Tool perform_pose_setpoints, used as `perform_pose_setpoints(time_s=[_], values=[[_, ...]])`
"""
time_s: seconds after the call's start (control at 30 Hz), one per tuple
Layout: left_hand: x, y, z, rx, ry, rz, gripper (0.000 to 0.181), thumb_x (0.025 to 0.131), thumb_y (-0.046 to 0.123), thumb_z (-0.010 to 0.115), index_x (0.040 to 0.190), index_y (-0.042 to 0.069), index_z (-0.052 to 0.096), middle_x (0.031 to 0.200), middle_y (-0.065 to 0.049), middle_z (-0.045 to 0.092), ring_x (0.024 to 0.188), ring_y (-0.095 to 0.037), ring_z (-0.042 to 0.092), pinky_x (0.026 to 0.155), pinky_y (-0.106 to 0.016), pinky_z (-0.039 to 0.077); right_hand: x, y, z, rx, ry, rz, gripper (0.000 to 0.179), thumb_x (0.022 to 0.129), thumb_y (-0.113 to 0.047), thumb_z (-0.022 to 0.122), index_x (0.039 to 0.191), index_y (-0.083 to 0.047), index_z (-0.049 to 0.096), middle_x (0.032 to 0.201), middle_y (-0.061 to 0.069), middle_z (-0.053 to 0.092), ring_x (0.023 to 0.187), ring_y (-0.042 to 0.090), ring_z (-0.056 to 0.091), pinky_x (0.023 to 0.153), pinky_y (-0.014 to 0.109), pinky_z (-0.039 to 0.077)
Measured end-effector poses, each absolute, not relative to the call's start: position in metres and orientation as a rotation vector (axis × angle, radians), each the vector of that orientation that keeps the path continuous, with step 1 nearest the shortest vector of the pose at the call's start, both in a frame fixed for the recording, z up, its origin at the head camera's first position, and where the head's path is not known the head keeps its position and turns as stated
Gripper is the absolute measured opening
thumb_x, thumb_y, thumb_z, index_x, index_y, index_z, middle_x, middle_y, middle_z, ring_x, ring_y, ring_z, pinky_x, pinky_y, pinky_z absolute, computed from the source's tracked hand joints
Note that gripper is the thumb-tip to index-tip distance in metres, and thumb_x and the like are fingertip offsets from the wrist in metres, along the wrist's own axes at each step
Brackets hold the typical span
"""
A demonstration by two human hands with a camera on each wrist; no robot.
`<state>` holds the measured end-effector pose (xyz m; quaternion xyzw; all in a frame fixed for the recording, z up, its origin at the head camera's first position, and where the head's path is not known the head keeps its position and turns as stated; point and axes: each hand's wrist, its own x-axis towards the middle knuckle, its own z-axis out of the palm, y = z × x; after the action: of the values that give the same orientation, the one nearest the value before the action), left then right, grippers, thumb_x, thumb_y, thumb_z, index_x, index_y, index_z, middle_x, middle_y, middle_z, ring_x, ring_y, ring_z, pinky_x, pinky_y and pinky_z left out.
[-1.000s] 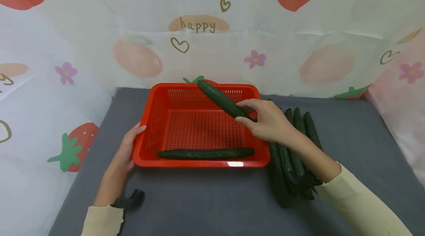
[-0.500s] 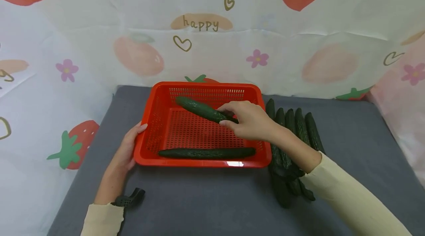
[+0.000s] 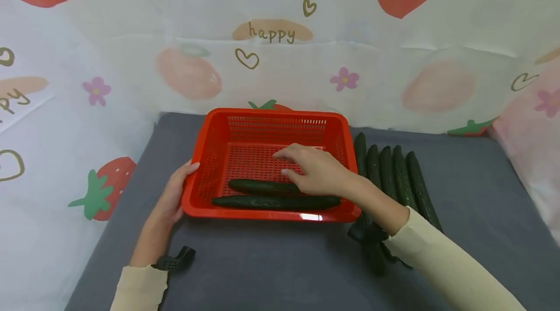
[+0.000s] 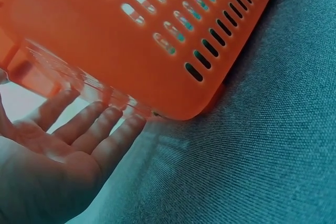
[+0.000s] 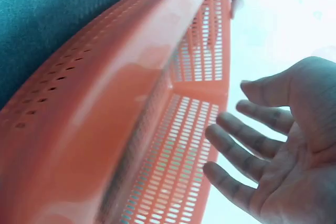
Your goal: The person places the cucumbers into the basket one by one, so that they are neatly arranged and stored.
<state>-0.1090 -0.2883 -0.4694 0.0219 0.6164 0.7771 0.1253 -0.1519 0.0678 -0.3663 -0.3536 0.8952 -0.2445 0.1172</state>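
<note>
A red plastic basket rests on the dark grey table. In the head view my left hand holds its left edge, thumb on the rim. The left wrist view shows the fingers of that hand against the basket's outer side. Two cucumbers lie side by side in the basket: a front one along the near wall and a second one behind it. Over the second one's right end is my right hand, fingers spread and holding nothing. That end is hidden. The right wrist view shows the hand's palm bare.
Several more cucumbers lie in a row on the table, right of the basket, partly under my right forearm. A printed cloth hangs behind and at both sides.
My right hand has carried a cucumber down and left into the basket, laid it behind the front one and let go. My left hand has stayed on the rim.
</note>
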Motion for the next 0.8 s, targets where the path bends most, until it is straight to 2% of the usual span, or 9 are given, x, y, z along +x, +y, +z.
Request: perform_pose_setpoints(time_s=[0.07, 0.23, 0.37, 0.63, 0.7, 0.8], values=[[-0.111, -0.287, -0.469, 0.081, 1.799, 2.255, 0.036, 0.115, 0.034, 0.04, 0.144, 0.015, 0.047, 0.118, 0.006, 0.066, 0.1, -0.006, 0.068, 0.087, -0.022, 0.062, -0.151, 0.073, -0.369, -0.999, 2.634, -0.733, 0.044, 0.105, -0.023, 0.065, 0.147, -0.013, 0.06, 0.147, 0.007, 0.065, 0.119, 0.025, 0.071, 0.103, 0.049, 0.059], [-0.112, -0.285, -0.468, 0.073, 1.825, 2.247, 0.037, 0.115, 0.035, 0.04, 0.146, 0.015, 0.046, 0.118, 0.006, 0.066, 0.101, -0.006, 0.067, 0.087, -0.022, 0.061, -0.151, 0.086, -0.37, -0.953, 2.647, -0.769, 0.042, 0.105, -0.026, 0.066, 0.145, -0.015, 0.062, 0.145, 0.007, 0.066, 0.116, 0.025, 0.07, 0.099, 0.049, 0.059], [-0.11, -0.287, -0.467, 0.033, 1.84, 2.234, 0.039, 0.115, 0.036, 0.04, 0.147, 0.016, 0.044, 0.119, 0.006, 0.064, 0.103, -0.006, 0.066, 0.088, -0.022, 0.061, -0.15, 0.095, -0.369, -0.953, 2.638, -0.817, 0.041, 0.105, -0.025, 0.065, 0.145, -0.014, 0.063, 0.142, 0.01, 0.066, 0.116, 0.026, 0.069, 0.096, 0.048, 0.059], [-0.109, -0.286, -0.466, 0.007, 1.854, 2.215, 0.041, 0.114, 0.038, 0.04, 0.148, 0.016, 0.042, 0.12, 0.007, 0.064, 0.104, -0.005, 0.067, 0.089, -0.022, 0.061, -0.148, 0.111, -0.372, -0.915, 2.678, -0.875, 0.042, 0.105, -0.023, 0.064, 0.145, -0.009, 0.062, 0.142, 0.013, 0.065, 0.122, 0.03, 0.067, 0.099, 0.052, 0.058], [-0.108, -0.286, -0.466, -0.002, 1.859, 2.21, 0.039, 0.114, 0.039, 0.04, 0.147, 0.017, 0.044, 0.119, 0.008, 0.065, 0.104, -0.004, 0.066, 0.088, -0.022, 0.06, -0.146, 0.113, -0.374, -0.907, 2.705, -0.859, 0.042, 0.104, -0.023, 0.065, 0.144, -0.009, 0.062, 0.141, 0.014, 0.065, 0.12, 0.03, 0.069, 0.097, 0.051, 0.059], [-0.106, -0.286, -0.466, -0.013, 1.872, 2.204, 0.036, 0.114, 0.04, 0.04, 0.143, 0.019, 0.047, 0.118, 0.009, 0.065, 0.103, -0.004, 0.066, 0.088, -0.021, 0.06, -0.142, 0.115, -0.377, -0.878, 2.767, -0.836, 0.042, 0.103, -0.024, 0.067, 0.143, -0.01, 0.064, 0.14, 0.014, 0.066, 0.106, 0.028, 0.072, 0.081, 0.045, 0.062]])
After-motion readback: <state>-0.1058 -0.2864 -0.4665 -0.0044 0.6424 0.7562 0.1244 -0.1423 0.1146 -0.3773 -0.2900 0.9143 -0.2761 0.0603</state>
